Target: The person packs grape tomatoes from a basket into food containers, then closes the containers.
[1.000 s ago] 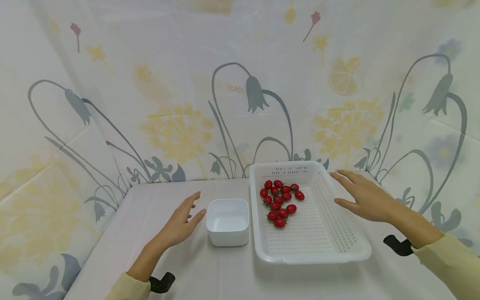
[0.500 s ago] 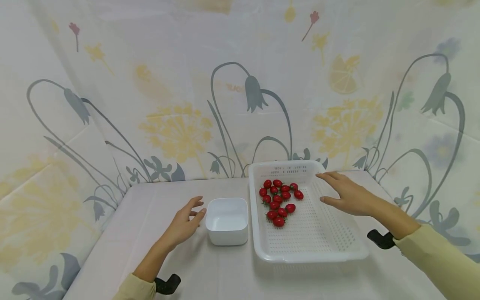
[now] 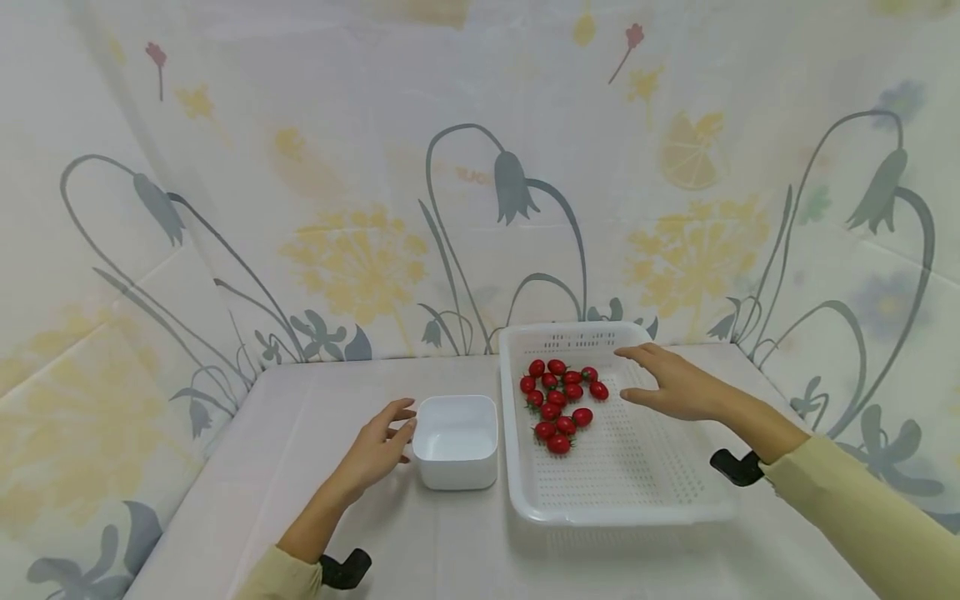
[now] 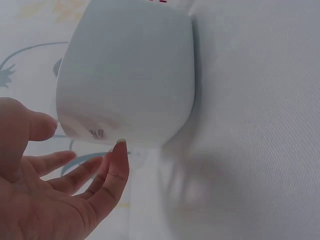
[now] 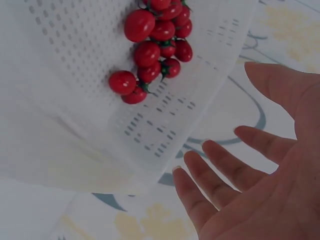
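Note:
A small white square container (image 3: 456,471) stands left of a white perforated basket (image 3: 622,512), which holds several red cherry tomatoes (image 3: 557,399), mostly in its left part. My left hand (image 3: 375,450) is at the container's left side, fingers loosely bent; in the left wrist view the fingertips (image 4: 120,145) are close to the container's wall (image 4: 125,75), and contact cannot be told. My right hand (image 3: 671,385) hangs over the basket's right side with fingers spread and holds nothing. The right wrist view shows the tomatoes (image 5: 147,53) beyond that hand (image 5: 250,185).
Both objects stand on a white-covered table (image 3: 390,550). A cloth backdrop (image 3: 480,250) printed with grey and yellow flowers rises directly behind the basket and along the sides. Black bands sit at both wrists, below the cream sleeves.
My right hand has moved left, from beside the basket's right rim to over its inside. My left hand has come slightly right, closer to the small container. The tomatoes have not moved.

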`<state>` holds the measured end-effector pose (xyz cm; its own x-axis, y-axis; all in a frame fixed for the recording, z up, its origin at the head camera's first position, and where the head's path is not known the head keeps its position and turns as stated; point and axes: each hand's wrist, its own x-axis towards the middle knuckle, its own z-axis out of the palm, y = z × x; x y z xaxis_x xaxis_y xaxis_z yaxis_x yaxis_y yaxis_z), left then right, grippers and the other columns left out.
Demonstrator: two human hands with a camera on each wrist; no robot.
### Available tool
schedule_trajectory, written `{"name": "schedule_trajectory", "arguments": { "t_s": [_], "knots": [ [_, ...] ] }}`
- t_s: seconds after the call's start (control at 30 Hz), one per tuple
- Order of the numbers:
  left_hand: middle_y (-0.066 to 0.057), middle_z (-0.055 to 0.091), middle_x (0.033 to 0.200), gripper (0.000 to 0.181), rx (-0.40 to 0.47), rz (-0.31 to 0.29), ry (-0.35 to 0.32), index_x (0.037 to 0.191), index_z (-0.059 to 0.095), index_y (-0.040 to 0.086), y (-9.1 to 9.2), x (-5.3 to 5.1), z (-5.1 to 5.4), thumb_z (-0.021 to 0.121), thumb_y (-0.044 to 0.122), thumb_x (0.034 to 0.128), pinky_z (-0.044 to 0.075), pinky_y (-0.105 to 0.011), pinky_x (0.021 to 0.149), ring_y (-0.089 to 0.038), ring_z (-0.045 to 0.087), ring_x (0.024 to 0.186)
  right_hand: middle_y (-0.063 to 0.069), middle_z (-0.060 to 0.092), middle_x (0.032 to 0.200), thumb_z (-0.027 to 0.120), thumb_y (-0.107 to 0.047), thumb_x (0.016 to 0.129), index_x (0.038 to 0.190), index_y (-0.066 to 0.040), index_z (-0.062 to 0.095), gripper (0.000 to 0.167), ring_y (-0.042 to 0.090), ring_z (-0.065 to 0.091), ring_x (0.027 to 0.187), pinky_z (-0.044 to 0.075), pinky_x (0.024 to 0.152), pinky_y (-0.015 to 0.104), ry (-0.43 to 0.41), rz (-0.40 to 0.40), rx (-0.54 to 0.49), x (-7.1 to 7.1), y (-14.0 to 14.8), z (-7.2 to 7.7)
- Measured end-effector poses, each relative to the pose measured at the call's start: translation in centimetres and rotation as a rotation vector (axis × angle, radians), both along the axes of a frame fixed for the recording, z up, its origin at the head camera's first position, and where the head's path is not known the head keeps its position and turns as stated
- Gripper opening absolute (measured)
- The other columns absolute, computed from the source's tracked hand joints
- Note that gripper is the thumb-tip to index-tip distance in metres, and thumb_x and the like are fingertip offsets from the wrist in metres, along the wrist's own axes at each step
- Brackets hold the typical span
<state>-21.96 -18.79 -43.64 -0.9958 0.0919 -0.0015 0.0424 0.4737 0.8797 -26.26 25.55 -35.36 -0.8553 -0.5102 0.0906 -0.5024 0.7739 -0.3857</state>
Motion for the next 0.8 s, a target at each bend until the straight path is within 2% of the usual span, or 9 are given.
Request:
{"name": "schedule_trajectory", "arguments": {
  "t_s": [0.3, 0.67, 0.8],
  "knots": [
    [-0.023, 0.056, 0.142, 0.044, 0.006, 0.039, -0.015, 0.148, 0.049, 0.004, 0.6, -0.3, -0.3, 0.053, 0.016, 0.1061, 0.063, -0.034, 0.071, -0.028, 0.066, 0.105, 0.028, 0.055, 0.137, 0.071, -0.026, 0.096, 0.142, 0.005, 0.049, 0.059, 0.045, 0.059, 0.117, 0.054, 0.093, 0.059, -0.046, 0.025, -0.045, -1.2, -0.5, -0.5],
    [-0.024, 0.056, 0.139, 0.04, 0.028, 0.058, -0.007, 0.144, 0.053, 0.005, 1.0, -0.4, -0.6, 0.054, 0.013, 0.105, 0.063, -0.033, 0.07, -0.024, 0.066, 0.096, 0.025, 0.061, 0.131, 0.072, -0.022, 0.095, 0.131, 0.005, 0.059, 0.047, 0.046, 0.061, 0.115, 0.057, 0.093, 0.055, -0.152, 0.031, -0.092, -2.7, -1.5, -1.3],
    [-0.023, 0.057, 0.139, 0.04, 0.028, 0.054, -0.01, 0.144, 0.054, 0.004, 1.0, -0.4, -0.6, 0.054, 0.013, 0.1054, 0.063, -0.032, 0.07, -0.023, 0.065, 0.095, 0.024, 0.065, 0.124, 0.073, -0.017, 0.094, 0.125, 0.006, 0.063, 0.04, 0.043, 0.065, 0.109, 0.059, 0.09, 0.051, -0.182, 0.052, -0.123, -3.4, -2.1, -1.9]
  ]
}}
